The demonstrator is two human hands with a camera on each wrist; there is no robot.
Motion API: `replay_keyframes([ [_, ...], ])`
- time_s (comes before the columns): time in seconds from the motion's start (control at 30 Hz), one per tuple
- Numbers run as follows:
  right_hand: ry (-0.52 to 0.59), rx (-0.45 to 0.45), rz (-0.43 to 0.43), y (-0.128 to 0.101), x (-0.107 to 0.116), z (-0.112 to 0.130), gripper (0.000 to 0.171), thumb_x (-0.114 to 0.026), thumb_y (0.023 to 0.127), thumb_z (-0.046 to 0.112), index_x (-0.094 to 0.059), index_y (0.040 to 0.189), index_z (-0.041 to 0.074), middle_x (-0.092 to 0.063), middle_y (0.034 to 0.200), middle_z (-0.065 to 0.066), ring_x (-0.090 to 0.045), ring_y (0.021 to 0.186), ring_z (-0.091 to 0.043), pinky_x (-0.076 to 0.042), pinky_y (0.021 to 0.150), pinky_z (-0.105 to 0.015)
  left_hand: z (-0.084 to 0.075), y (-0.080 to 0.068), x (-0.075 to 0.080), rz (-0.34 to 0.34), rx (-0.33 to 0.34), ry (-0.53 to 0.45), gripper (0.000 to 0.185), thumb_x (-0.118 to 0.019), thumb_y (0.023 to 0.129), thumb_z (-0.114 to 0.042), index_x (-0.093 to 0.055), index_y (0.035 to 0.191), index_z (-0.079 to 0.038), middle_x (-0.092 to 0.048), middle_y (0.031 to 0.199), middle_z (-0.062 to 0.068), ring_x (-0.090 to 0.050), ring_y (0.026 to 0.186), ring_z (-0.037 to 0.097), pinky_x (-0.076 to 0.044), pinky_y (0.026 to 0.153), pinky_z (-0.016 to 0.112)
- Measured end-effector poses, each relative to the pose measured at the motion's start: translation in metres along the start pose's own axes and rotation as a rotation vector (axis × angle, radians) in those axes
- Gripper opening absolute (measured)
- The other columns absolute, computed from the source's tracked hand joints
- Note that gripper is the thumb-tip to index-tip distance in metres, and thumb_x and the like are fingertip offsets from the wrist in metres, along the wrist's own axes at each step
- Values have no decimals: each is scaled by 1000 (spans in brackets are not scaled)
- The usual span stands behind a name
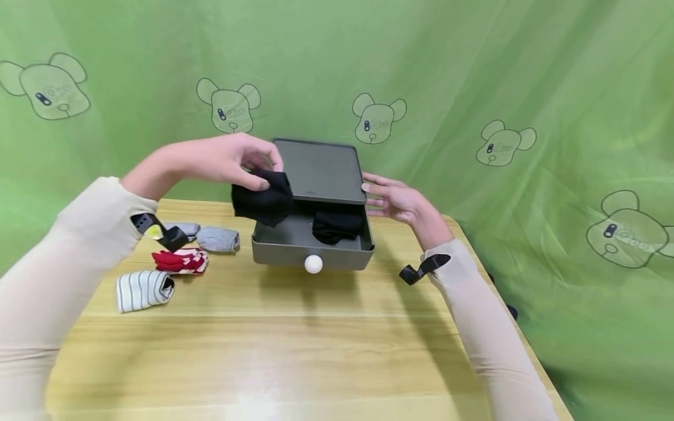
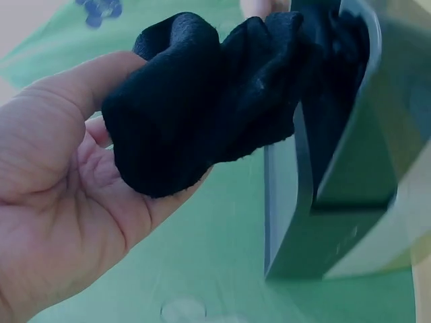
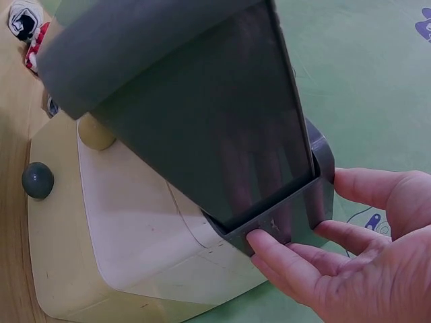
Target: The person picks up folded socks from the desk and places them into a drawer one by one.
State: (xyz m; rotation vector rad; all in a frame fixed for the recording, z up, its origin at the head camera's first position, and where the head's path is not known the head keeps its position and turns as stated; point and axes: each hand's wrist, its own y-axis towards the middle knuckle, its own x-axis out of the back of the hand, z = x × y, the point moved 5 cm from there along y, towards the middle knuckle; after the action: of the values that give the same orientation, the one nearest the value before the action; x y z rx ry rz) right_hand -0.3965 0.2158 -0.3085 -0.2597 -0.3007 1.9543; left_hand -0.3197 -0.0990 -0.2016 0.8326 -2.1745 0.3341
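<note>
My left hand [image 1: 226, 158] pinches a folded black piece of clothing [image 1: 263, 199] between thumb and fingers, above the left side of a grey drawer [image 1: 284, 252]. In the left wrist view the soft black bundle [image 2: 168, 108] hangs out past the fingertips, beside the drawer. Another folded black piece [image 1: 337, 227] lies inside, on the right. The drawer is pulled out of its grey case [image 1: 321, 169] and has a white knob [image 1: 313, 264]. My right hand [image 1: 395, 199] touches the case's right side with fingers extended, as the right wrist view also shows.
Left of the drawer lie folded clothes: a grey one [image 1: 218, 240], a red-and-white one [image 1: 181, 261] and a striped white one [image 1: 142, 290]. A cream drawer box [image 3: 135, 222] with a dark knob [image 3: 38, 180] stands under the grey case. A green curtain [image 1: 316, 58] hangs behind the wooden table [image 1: 295, 362].
</note>
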Motion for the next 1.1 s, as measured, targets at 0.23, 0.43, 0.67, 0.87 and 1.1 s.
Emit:
replay_keyframes([
  [0.23,10,6,-16,-1,3,-1,62,-49,108,16,-22,163,21,-48,145,-4,-46,132,-28,-30,125,-51,-6,31,-29,86,-38,-3,15,-63,95,-2,-60,109,-6,-73,103,8,-67,100,20,-52,91,33],
  [0.43,15,8,-15,-1,3,-2,62,-47,108,15,-20,164,21,-31,163,-11,-37,144,-33,-28,126,-52,1,44,-47,122,-16,64,17,-64,94,-1,-60,110,-5,-70,112,10,-68,109,22,-51,99,38],
  [0.67,12,8,-21,0,3,-2,62,-47,108,15,-20,163,21,-20,169,-10,-39,140,-31,-28,126,-52,6,50,-59,150,13,118,19,-65,94,-2,-61,113,-6,-62,131,14,-63,125,32,-49,109,48],
  [0.87,19,15,-12,0,4,-4,62,-47,108,14,-19,164,20,-18,170,-11,-29,151,-37,-28,126,-53,9,54,-67,131,21,242,20,-68,94,-3,-64,113,-4,-67,126,17,-65,121,34,-49,109,49],
  [1.1,30,22,-5,1,3,-4,63,-48,108,14,-19,164,20,-18,170,-12,-26,153,-39,-26,126,-54,17,56,-70,56,57,323,20,-75,90,-5,-69,110,-3,-73,113,16,-67,110,32,-53,103,46],
])
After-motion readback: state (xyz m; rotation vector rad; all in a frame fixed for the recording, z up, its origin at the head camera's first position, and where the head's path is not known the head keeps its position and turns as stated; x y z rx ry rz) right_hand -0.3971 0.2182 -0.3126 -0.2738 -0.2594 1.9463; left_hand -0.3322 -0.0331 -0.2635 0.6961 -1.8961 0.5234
